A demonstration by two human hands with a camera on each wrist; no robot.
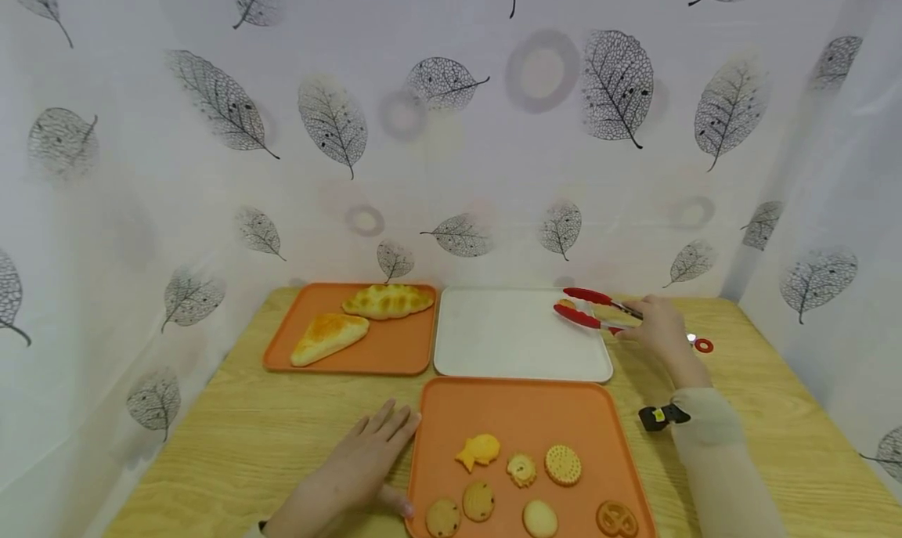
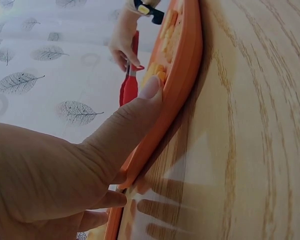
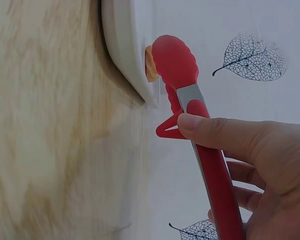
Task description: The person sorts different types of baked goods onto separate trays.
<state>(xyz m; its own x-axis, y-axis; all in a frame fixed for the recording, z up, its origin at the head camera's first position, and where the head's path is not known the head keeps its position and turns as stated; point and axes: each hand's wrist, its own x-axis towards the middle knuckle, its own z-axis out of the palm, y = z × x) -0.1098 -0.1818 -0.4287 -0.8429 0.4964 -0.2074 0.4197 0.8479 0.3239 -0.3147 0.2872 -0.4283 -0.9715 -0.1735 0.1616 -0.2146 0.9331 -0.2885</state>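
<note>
My right hand (image 1: 651, 330) grips red-and-silver tongs (image 3: 210, 165), thumb on one arm and fingers round the other side. The tongs' red tips are spread apart over the far right corner of the white tray (image 1: 517, 334). A small tan cookie (image 3: 151, 64) sits there beside the tips, partly hidden; whether they touch it I cannot tell. My left hand (image 1: 359, 460) lies at the left side of the near orange tray (image 1: 521, 409), fingers extended and thumb against the rim. That tray bears a fish-shaped cookie (image 1: 479, 450), a pretzel (image 1: 617, 518) and several round cookies (image 1: 563, 465).
At the back left, another orange tray (image 1: 395, 358) holds a braided bread (image 1: 387, 301) and a wedge-shaped bread (image 1: 330, 337). All the trays stand on a wooden table (image 1: 282, 420). A leaf-patterned curtain (image 1: 451, 170) encloses the back and sides.
</note>
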